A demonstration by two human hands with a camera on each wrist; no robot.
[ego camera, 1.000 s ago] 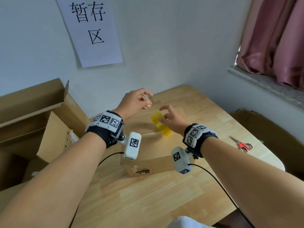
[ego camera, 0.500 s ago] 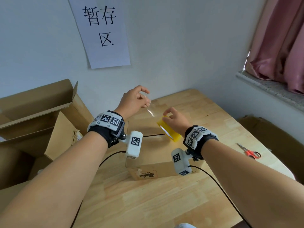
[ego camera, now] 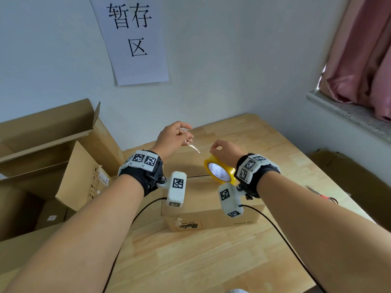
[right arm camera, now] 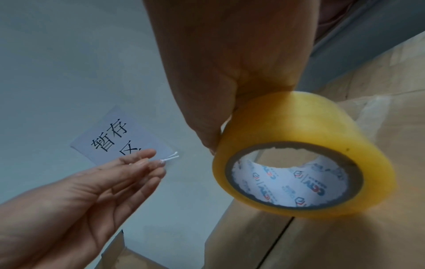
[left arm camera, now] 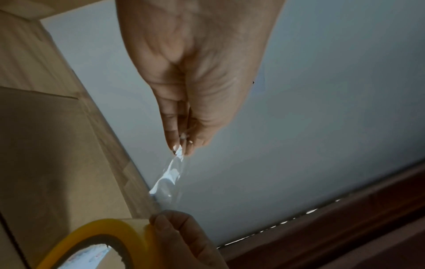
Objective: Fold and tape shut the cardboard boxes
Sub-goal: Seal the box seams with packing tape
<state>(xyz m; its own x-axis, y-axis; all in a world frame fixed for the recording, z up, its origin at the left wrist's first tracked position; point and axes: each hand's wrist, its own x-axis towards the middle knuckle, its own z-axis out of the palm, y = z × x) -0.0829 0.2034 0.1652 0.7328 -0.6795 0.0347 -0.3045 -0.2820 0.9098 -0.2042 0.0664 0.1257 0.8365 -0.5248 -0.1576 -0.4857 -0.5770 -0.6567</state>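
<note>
Above the closed cardboard box [ego camera: 203, 199] on the tabletop [ego camera: 190, 256], I hold the yellow tape roll [ego camera: 219, 171] up on edge in my right hand [ego camera: 224, 149], the grip closed on the roll's outer band with thumb and fingers at its top, so the printed core faces back toward me. My left hand [ego camera: 175, 135] is raised just beyond the box's far left side, its grip narrowed to a pinch: thumb and fingertips [left arm camera: 178, 143] squeeze the free end of the clear tape strip [left arm camera: 169, 179]. The strip runs taut from that pinch down to the roll, catching light along its length, and hangs clear of the box top. The box's two top flaps meet in a dark seam [ego camera: 197, 176] directly under the roll; a printed label shows on its near face. Left of the box stands a larger open carton [ego camera: 53, 157] with flaps up. Right of the box, near the tabletop's edge, lie scissors [ego camera: 321, 195] with red handles. Behind the box, a paper sign [ego camera: 135, 37] with three black characters hangs on the wall.
</note>
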